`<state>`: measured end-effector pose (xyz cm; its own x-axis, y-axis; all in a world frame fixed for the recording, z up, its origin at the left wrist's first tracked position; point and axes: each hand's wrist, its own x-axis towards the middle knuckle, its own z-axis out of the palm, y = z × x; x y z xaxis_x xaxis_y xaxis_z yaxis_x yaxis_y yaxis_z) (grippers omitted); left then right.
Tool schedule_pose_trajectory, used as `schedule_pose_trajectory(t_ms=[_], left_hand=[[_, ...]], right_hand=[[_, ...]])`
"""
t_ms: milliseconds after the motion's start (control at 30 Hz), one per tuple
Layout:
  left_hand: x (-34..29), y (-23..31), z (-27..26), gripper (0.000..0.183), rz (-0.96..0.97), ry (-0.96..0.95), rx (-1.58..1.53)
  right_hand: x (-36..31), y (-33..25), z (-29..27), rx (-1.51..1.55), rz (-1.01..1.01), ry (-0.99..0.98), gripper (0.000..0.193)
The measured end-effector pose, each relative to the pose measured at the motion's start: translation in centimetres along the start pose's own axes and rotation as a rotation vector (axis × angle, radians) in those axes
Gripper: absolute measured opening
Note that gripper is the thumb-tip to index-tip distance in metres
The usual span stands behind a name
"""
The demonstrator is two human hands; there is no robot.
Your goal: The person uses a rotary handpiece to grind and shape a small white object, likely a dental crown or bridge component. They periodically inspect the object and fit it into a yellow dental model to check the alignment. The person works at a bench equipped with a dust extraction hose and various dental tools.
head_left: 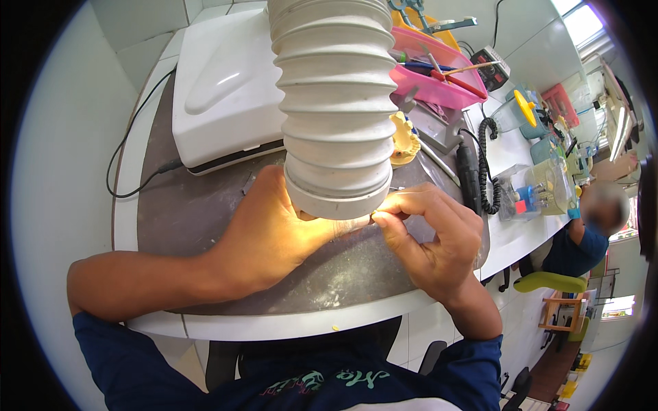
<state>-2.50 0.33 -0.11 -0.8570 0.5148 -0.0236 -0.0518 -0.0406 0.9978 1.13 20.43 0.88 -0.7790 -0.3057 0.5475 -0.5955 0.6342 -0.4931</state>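
A ribbed white suction hose [336, 103] hangs over the middle of the bench, its mouth just above my hands. My left hand [271, 236] is closed under the mouth, thumb pointing right; the hose covers most of its fingers, and what they hold is hidden. From the right, my right hand [439, 236] meets the left thumb tip, with thumb and index finger pinched on something too small to name. Strong light falls on both hands. Behind the hose, partly covered, sits a yellowish dental cast [404, 142].
A white rounded machine [229, 82] stands back left with a black cable. At back right are a pink tray [439, 85] of tools and a black handpiece [468, 179] on a coiled cord. Clear containers [517, 198] stand farther right, near another person [582, 236].
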Motion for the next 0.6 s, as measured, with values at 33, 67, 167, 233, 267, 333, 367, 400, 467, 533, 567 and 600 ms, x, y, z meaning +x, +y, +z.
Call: schedule_pose_trajectory(t_ms=[33,67,167,233,267,333,367,400,467,533,567,600], left_hand=[[0.03,-0.09,-0.02,0.026,0.022,-0.002,-0.002],[0.04,-0.10,-0.02,0.026,0.044,-0.005,-0.005],[0.00,0.11,0.05,0.028,0.027,-0.009,-0.082],[0.00,0.00,0.02,0.029,0.030,-0.014,-0.052],[-0.01,-0.01,-0.01,0.029,0.032,-0.017,-0.037],[-0.04,0.13,0.00,0.028,0.015,-0.021,-0.015],[-0.03,0.19,0.00,0.028,0.006,-0.023,-0.004],[-0.04,0.16,-0.04,0.028,0.014,-0.025,0.003],[-0.05,0.10,-0.16,0.028,0.030,-0.030,0.016],[0.07,-0.07,-0.14,0.028,0.037,-0.044,0.037],[0.13,-0.16,-0.12,0.028,0.040,-0.052,0.047],[0.10,-0.04,-0.09,0.028,0.035,-0.050,0.036]], right_hand=[[0.01,-0.01,-0.01,0.037,0.020,0.009,0.013],[0.01,-0.02,-0.05,0.074,0.040,0.018,0.013],[-0.26,0.00,-0.15,0.112,0.081,0.026,0.014],[-0.26,-0.01,-0.19,0.113,0.071,0.024,0.013],[-0.24,-0.01,-0.22,0.114,0.066,0.024,0.013],[-0.18,0.00,-0.29,0.115,0.064,0.011,0.013],[-0.15,-0.02,-0.34,0.115,0.063,0.005,0.013],[-0.13,-0.14,-0.33,0.122,0.078,-0.003,0.012],[-0.05,-0.39,-0.32,0.137,0.108,-0.021,0.010],[-0.19,-0.09,-0.26,0.121,0.095,-0.013,0.011],[-0.26,0.03,-0.25,0.114,0.089,-0.009,0.011],[-0.26,0.01,-0.29,0.125,0.108,-0.017,0.011]])
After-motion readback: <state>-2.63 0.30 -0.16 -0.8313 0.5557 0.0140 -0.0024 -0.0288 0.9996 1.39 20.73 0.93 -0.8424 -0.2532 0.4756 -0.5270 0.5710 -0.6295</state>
